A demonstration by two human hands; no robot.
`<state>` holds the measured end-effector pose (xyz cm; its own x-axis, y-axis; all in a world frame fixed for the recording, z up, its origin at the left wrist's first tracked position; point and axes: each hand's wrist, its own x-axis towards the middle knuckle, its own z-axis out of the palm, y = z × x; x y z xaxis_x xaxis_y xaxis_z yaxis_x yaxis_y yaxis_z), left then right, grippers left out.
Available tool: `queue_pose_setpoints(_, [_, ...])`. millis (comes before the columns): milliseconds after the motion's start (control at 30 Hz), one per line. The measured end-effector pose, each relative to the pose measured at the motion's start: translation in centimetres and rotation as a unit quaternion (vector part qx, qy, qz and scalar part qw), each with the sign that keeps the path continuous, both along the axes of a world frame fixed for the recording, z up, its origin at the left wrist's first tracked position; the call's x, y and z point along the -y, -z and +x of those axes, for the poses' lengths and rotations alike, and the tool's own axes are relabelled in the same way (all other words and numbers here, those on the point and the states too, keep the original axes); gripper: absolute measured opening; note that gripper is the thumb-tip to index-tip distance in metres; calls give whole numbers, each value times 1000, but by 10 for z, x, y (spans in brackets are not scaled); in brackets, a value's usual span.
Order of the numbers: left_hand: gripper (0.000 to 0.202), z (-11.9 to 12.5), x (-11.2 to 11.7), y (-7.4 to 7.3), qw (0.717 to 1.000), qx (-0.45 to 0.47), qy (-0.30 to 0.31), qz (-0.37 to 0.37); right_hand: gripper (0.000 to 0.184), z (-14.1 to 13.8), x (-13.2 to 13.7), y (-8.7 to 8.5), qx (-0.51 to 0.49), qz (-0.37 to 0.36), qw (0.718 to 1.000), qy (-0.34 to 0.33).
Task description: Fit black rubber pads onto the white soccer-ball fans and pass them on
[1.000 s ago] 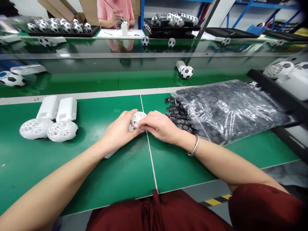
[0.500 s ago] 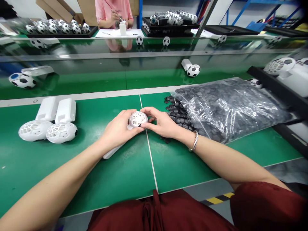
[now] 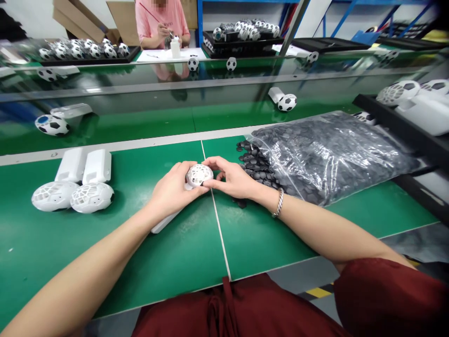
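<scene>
A white soccer-ball-shaped shell (image 3: 199, 174) with an openwork lattice top lies between my hands over the green table. My left hand (image 3: 175, 187) is wrapped round its left side, covering much of the white box-like body (image 3: 164, 222) below it. On the right, my right hand (image 3: 231, 179) presses its thumb to the shell's lower right edge, by a small dark patch, with the fingers curled at the far side. Loose black flat pieces (image 3: 257, 161) spill from a clear plastic bag (image 3: 336, 154) just right of that hand.
Two similar white units (image 3: 91, 196) stand at the left. Beyond the table's pale edge, a green belt carries patterned soccer-ball units (image 3: 286, 102). A black rack (image 3: 417, 128) with more units stands at the right. Across the belt sits a person in a pink shirt (image 3: 163, 23).
My hands keep their hold on the shell with barely any motion. The units on the near belt have moved to the right. The camera view has shifted slightly.
</scene>
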<state>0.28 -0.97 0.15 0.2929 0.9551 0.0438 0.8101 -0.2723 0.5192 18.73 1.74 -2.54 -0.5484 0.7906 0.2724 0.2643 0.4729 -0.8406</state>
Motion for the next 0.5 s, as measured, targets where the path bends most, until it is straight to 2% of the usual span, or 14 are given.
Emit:
queue_pose_setpoints(167, [51,2,0,-1,999,-29,3,23,39,-1,0,0,-15,-6,1000,15])
queue_pose_setpoints(267, [56,1,0,-1,1000,-20,2,3,26,6,-7,-8,12,-13,1000,17])
queue_pose_setpoints(367, [64,-4,-3,-2,999,-28,1,-19,12,18,-13,-20,134,5,990,49])
queue_pose_setpoints(433, [61,-8,-5,-3,998,-56,8,-5,13,24,-13,-24,229,23,971,63])
queue_pose_setpoints(500, [58,-10,-6,-5,995,-93,27,22,16,25,-11,-24,280,30,958,51])
